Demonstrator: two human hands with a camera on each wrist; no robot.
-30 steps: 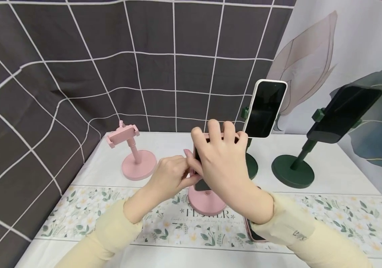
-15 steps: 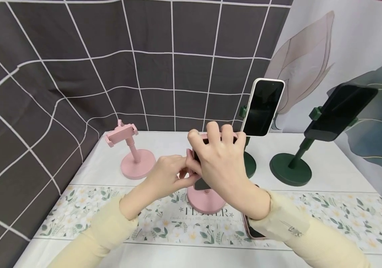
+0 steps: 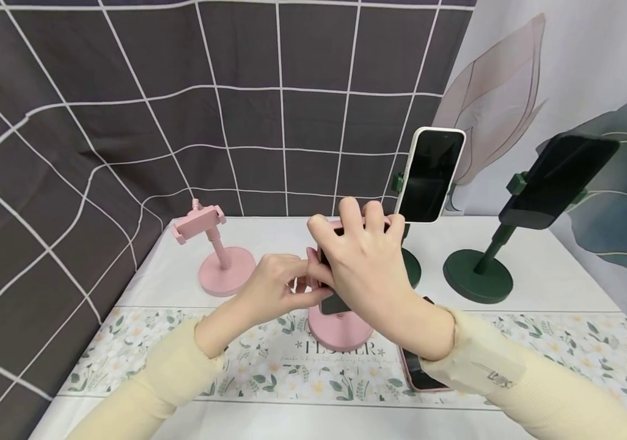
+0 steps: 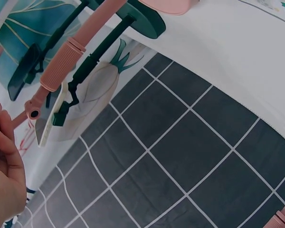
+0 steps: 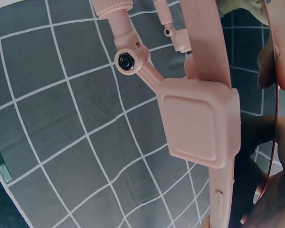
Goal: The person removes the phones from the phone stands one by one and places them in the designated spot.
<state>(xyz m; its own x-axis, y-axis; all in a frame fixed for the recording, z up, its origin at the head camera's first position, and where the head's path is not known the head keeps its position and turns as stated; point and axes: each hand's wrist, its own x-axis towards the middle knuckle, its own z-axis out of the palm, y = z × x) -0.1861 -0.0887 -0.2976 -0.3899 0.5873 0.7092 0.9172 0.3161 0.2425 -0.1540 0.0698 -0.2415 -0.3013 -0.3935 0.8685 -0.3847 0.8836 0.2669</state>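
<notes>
In the head view a pink phone stand (image 3: 341,333) stands in front of the person, with a dark-screened phone (image 3: 335,304) at its head. The right hand (image 3: 365,256) covers most of that phone, its fingers bent over the top edge and its thumb at the left side. At the left edge, the left hand (image 3: 277,284) pinches the side of the stand's clamp with curled fingers; its fingertips are partly hidden. The back of the pink clamp (image 5: 199,128) fills the middle of the right wrist view, with the phone's thin edge (image 5: 276,104) beside it.
A second pink stand (image 3: 225,269) with a bare clamp is at the back left. Behind the right hand, a green stand (image 3: 412,269) carries a white-framed phone (image 3: 431,177). Another green stand (image 3: 478,275) bears a dark phone (image 3: 558,180). One more phone (image 3: 420,373) lies under the right forearm.
Both hands stay at the phone and pink stand. The left thumb and index finger have parted slightly, and the right forearm has shifted a little to the right.
</notes>
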